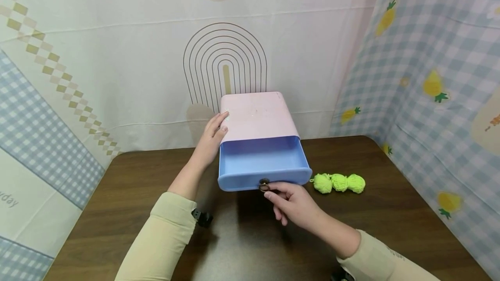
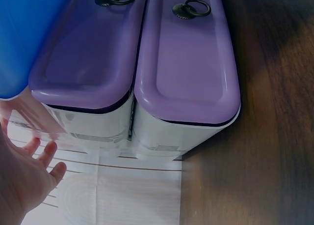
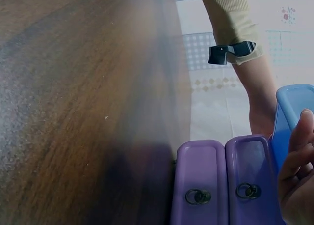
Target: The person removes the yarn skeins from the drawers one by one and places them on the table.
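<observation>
A small chest of drawers with a pale pink top (image 1: 255, 116) stands on the table, and its blue upper drawer (image 1: 238, 181) is pulled out, the blue floor showing. My right hand (image 1: 295, 203) pinches the dark metal ring pull (image 1: 264, 187) on that drawer's front between thumb and forefinger. Against the left side of the pink casing rests my left hand (image 1: 209, 140), its fingers extended. Two purple drawers, one (image 2: 88, 53) beside the blue one and another (image 2: 189, 72) at the bottom, are closed in the left wrist view, each with a ring pull.
Right of the chest, a bundle of neon yellow-green yarn (image 1: 339, 183) lies on the dark wooden table (image 1: 129, 211). Patterned cloth (image 1: 117, 55) hangs behind the table and along both sides.
</observation>
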Demonstrator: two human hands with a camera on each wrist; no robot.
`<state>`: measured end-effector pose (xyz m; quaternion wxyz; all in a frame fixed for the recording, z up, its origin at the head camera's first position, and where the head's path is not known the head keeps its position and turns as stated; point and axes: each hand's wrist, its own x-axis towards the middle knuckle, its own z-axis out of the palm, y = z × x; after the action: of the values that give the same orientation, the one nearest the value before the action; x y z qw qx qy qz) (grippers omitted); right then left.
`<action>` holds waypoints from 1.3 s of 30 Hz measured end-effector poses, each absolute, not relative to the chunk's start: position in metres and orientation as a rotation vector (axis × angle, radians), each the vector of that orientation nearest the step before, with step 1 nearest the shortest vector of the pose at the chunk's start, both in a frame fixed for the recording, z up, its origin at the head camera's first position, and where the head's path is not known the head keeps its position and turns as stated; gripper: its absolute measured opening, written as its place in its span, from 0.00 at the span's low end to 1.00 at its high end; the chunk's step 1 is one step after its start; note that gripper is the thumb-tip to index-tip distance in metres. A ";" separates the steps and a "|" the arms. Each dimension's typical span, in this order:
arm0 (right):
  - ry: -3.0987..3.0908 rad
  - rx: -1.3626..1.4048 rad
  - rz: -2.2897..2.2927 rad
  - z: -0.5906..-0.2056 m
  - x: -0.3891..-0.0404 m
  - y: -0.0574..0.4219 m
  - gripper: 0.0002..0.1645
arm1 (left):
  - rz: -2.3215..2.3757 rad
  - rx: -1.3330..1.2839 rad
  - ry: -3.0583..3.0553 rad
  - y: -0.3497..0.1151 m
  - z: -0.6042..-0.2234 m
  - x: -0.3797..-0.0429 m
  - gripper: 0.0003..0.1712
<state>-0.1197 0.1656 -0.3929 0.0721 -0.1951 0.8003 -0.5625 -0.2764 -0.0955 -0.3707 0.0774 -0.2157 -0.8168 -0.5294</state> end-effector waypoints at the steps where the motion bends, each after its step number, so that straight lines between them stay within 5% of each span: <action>1: 2.407 -0.582 -1.691 -0.393 -0.121 0.165 0.18 | -1.585 -0.647 -2.446 -0.096 -0.371 -0.277 0.31; 39: 2.432 -0.500 -1.816 -0.392 -0.190 0.150 0.19 | -1.657 -0.639 -2.453 -0.098 -0.367 -0.274 0.31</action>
<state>-0.1900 0.1501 -0.3920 0.0328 -0.1625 0.7901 -0.5901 -0.2737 -0.0975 -0.3666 0.0566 -0.2106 -0.8086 -0.5464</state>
